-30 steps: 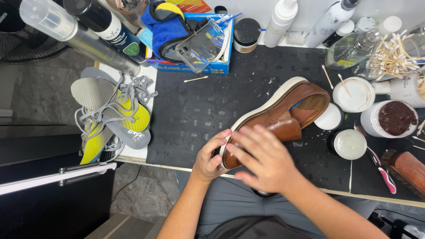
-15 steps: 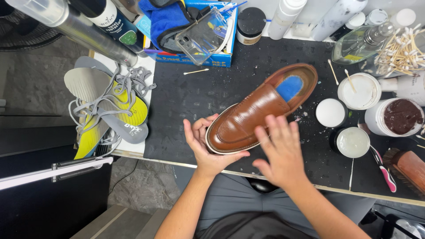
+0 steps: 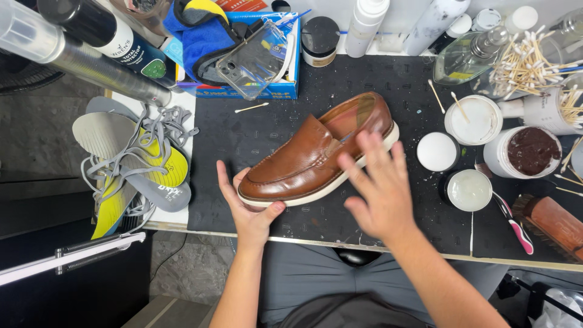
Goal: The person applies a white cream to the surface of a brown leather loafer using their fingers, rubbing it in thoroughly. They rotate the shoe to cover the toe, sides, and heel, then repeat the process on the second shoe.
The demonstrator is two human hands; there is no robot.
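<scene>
A brown leather loafer (image 3: pixel 316 152) with a white sole lies upright on the black mat (image 3: pixel 255 133), toe towards the near left. My left hand (image 3: pixel 249 203) cups the toe from below, thumb along the sole's edge. My right hand (image 3: pixel 376 188) hovers open over the near side of the heel, fingers spread, with its fingertips at the shoe's side.
To the right stand open jars of white cream (image 3: pixel 472 119), brown polish (image 3: pixel 525 152), two round lids (image 3: pixel 438 151), a toothbrush (image 3: pixel 513 222), a brush (image 3: pixel 555 222) and cotton swabs (image 3: pixel 531 61). Insoles and laces (image 3: pixel 133 164) lie left. Bottles, a blue box (image 3: pixel 267 91) and a clear phone case (image 3: pixel 252 61) line the back.
The shoe went from tilted on its side to upright and shifted. My right hand came off it and spread open; my left hand now holds the toe.
</scene>
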